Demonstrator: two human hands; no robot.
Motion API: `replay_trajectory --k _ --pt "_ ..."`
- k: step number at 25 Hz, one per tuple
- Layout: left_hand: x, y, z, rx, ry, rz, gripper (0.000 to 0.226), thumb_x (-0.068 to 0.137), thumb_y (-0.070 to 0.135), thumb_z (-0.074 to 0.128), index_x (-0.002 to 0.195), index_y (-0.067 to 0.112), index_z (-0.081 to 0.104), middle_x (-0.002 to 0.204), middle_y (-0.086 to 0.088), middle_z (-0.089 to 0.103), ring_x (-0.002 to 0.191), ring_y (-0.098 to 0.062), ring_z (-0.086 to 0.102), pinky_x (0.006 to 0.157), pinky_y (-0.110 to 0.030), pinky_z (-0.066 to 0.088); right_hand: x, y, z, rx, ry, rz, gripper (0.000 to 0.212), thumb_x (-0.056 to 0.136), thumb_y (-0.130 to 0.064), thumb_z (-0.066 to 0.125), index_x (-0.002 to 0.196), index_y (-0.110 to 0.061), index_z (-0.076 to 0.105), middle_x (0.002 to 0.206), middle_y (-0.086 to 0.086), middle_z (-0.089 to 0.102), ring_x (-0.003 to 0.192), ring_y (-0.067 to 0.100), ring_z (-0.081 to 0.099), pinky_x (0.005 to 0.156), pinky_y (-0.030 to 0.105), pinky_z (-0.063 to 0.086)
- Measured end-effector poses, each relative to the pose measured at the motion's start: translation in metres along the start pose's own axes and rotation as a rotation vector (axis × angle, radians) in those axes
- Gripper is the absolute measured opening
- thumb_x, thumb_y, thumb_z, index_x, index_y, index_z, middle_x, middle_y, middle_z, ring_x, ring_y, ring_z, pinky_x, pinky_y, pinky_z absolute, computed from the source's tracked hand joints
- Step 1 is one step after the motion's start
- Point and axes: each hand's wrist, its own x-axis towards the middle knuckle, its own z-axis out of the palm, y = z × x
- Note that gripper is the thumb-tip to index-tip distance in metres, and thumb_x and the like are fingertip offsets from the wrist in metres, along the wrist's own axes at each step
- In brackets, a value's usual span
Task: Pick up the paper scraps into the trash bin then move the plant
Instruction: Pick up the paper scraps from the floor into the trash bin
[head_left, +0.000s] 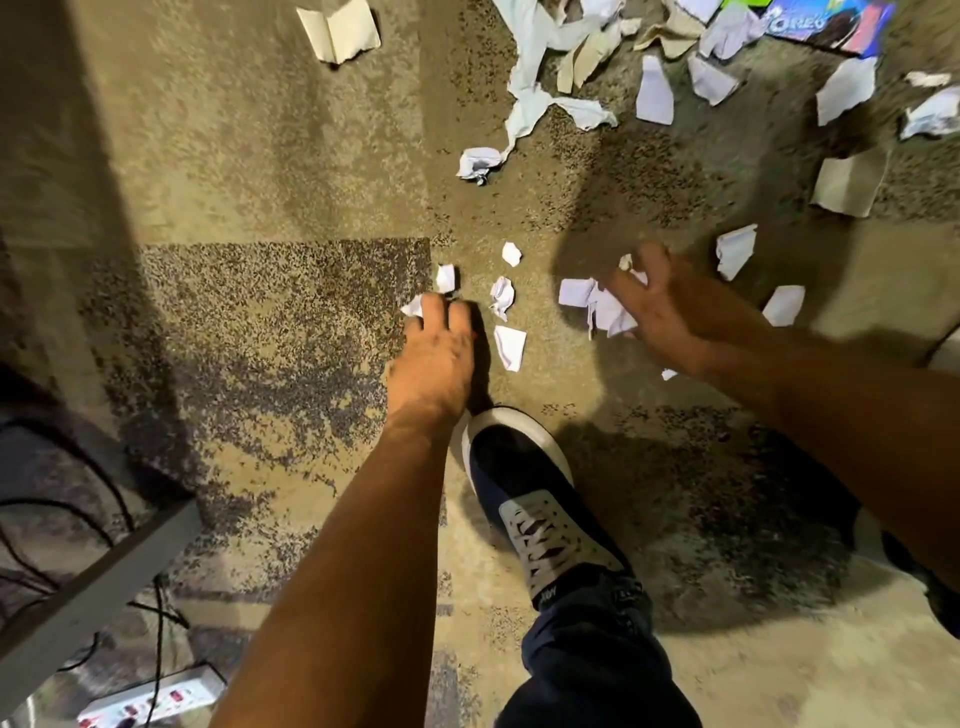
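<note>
Torn white paper scraps litter the speckled carpet. My left hand (436, 343) reaches down at the centre, its fingers curled over a small white scrap (413, 307) that sticks out to their left. More small scraps (503, 296) lie just right of it, and a folded one (510, 347) sits near my shoe. My right hand (670, 312) is blurred, fingers spread, hovering over a cluster of scraps (597, 307). Larger torn pieces and strips (535, 98) lie further away. Neither the trash bin nor the plant is in view.
My dark shoe (524, 478) stands on the carpet just below the left hand. A blue cookie package (831, 23) lies at the top right. A grey desk leg (98, 587), black cables and a white power strip (150, 696) sit at the lower left.
</note>
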Motion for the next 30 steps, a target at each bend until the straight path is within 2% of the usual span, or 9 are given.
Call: replay_trajectory --k 2,5,8,14,17,21,24,27,30 --pt "0.001 0.003 -0.005 -0.094 -0.036 -0.028 0.057 0.091 -0.005 0.059 0.14 0.007 0.033 0.15 -0.014 0.026 0.128 -0.032 0.05 0.107 -0.041 0.047 -0.006 0.0 0.003 0.057 -0.031 -0.03 0.048 0.09 -0.012 0.058 0.136 -0.021 0.046 0.127 0.02 0.042 0.109 0.046 0.052 0.082 0.044 0.05" --pt "0.003 0.011 -0.017 -0.126 -0.077 -0.05 0.04 0.093 0.001 0.059 0.131 0.005 0.046 0.146 -0.013 0.036 0.112 -0.031 0.063 0.103 -0.042 0.051 -0.011 0.006 -0.011 0.079 -0.123 -0.059 0.075 0.086 -0.007 0.063 0.15 -0.022 0.028 0.134 0.016 0.04 0.122 0.037 0.048 0.088 0.04 0.045" --pt "-0.008 0.024 -0.03 -0.105 -0.116 0.01 0.043 0.089 0.003 0.067 0.128 0.008 0.052 0.135 -0.009 0.046 0.104 -0.028 0.064 0.098 -0.041 0.053 -0.017 0.009 -0.027 0.118 -0.131 -0.075 0.061 0.082 -0.003 0.061 0.138 -0.016 0.04 0.127 0.015 0.046 0.117 0.034 0.051 0.092 0.043 0.048" --pt "-0.041 0.062 -0.093 -0.104 -0.07 0.094 0.044 0.09 -0.004 0.059 0.131 0.012 0.055 0.134 -0.007 0.051 0.107 -0.024 0.063 0.096 -0.039 0.055 -0.058 0.019 -0.086 0.209 -0.043 -0.025 0.046 0.085 -0.007 0.06 0.127 -0.014 0.043 0.123 0.009 0.047 0.112 0.027 0.052 0.078 0.033 0.044" --pt "-0.051 0.088 -0.132 -0.091 -0.031 0.148 0.034 0.092 0.001 0.059 0.125 0.011 0.061 0.129 -0.005 0.054 0.106 -0.026 0.064 0.092 -0.038 0.055 -0.083 0.035 -0.126 0.205 0.017 0.005 0.037 0.086 -0.011 0.06 0.119 -0.015 0.043 0.109 0.005 0.047 0.096 0.022 0.051 0.072 0.031 0.041" --pt "-0.065 0.138 -0.191 -0.071 0.045 0.207 0.026 0.092 0.0 0.058 0.114 0.012 0.062 0.121 -0.004 0.055 0.099 -0.027 0.066 0.083 -0.039 0.056 -0.118 0.065 -0.165 0.204 0.074 0.109 0.04 0.071 -0.001 0.068 0.107 -0.008 0.054 0.103 0.014 0.055 0.086 0.035 0.062 0.066 0.038 0.047" --pt "-0.077 0.181 -0.235 -0.091 0.054 0.251 0.027 0.092 -0.001 0.054 0.115 0.011 0.061 0.124 -0.007 0.053 0.101 -0.031 0.066 0.086 -0.043 0.056 -0.145 0.084 -0.185 0.309 0.087 0.178 0.042 0.065 0.003 0.07 0.102 -0.01 0.054 0.102 0.014 0.054 0.088 0.034 0.061 0.073 0.043 0.053" --pt "-0.089 0.226 -0.278 -0.099 0.053 0.307 0.025 0.094 0.002 0.053 0.116 0.011 0.061 0.123 -0.007 0.052 0.106 -0.031 0.063 0.09 -0.044 0.054 -0.175 0.107 -0.216 0.31 0.142 0.263 0.052 0.077 -0.009 0.069 0.123 -0.015 0.047 0.124 0.009 0.047 0.113 0.027 0.053 0.095 0.036 0.048" --pt "-0.099 0.283 -0.322 -0.093 0.098 0.396 0.023 0.094 0.003 0.054 0.115 0.008 0.062 0.122 -0.009 0.053 0.102 -0.032 0.064 0.084 -0.039 0.053 -0.204 0.146 -0.242 0.444 0.221 0.4 0.056 0.084 -0.004 0.06 0.133 -0.019 0.04 0.135 0.004 0.039 0.124 0.024 0.046 0.1 0.036 0.045"
